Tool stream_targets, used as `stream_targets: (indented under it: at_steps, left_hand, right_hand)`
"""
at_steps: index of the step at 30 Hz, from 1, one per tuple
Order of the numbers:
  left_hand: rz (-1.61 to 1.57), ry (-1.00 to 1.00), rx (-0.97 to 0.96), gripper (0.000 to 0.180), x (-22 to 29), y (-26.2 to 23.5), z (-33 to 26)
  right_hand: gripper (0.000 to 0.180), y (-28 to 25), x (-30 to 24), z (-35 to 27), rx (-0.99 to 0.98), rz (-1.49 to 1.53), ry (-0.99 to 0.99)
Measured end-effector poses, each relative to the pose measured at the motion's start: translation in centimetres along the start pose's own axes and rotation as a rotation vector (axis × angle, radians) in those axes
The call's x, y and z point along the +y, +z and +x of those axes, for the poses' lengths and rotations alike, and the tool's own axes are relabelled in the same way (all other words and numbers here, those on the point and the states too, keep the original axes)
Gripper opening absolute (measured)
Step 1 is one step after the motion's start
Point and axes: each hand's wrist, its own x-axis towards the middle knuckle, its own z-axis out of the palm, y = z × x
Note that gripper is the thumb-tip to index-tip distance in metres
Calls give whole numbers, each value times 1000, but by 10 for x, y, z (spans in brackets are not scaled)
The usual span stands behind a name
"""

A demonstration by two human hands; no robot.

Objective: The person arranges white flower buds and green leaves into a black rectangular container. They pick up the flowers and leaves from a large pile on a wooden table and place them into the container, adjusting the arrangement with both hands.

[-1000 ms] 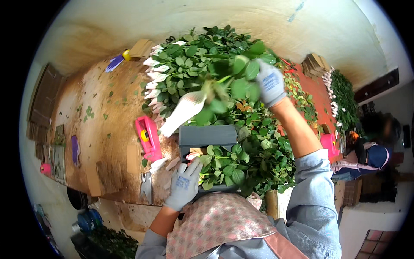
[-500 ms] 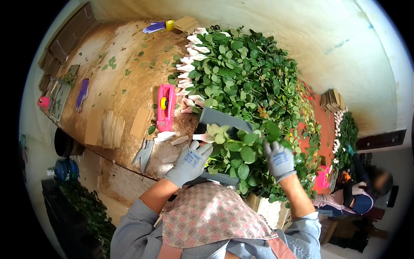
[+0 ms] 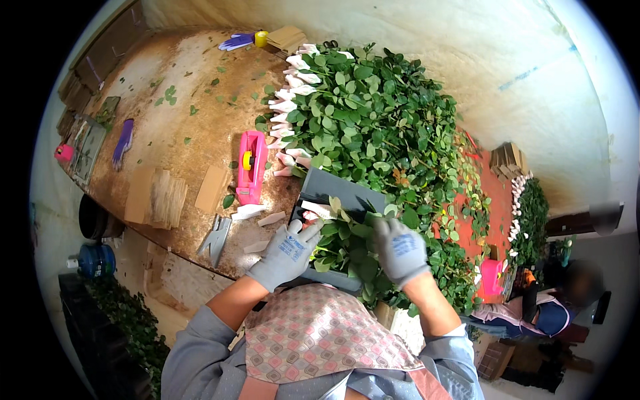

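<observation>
A grey-gloved hand, my left hand, rests at the bud end of several leafy rose stems. Its thumb and fingers are apart, beside a white-wrapped flower head with a bit of red showing under it. The stems lie in a dark grey trough with raised sides. Over the foliage, my right hand, also gloved, closes round the leafy stems; its fingertips are partly hidden among leaves.
A pink tape dispenser, grey stapler and cardboard pieces lie left on the wooden table. A big pile of leafy stems with white-wrapped heads stands beyond the trough. Another person works at far right.
My right hand has moved left along the stems, toward my left hand, and its fingers have drawn in. The white-wrapped head now lies higher against the trough, with red visible.
</observation>
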Motion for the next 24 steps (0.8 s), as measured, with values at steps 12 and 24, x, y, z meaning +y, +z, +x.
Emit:
stream_targets:
  at_steps: [12, 24]
  left_hand:
    - [-105, 31, 166, 42, -26, -16, 23]
    - [408, 151, 4, 8, -58, -46, 64]
  right_hand:
    - [15, 87, -30, 64, 292, -5, -292]
    - [27, 91, -18, 68, 225, 194, -294]
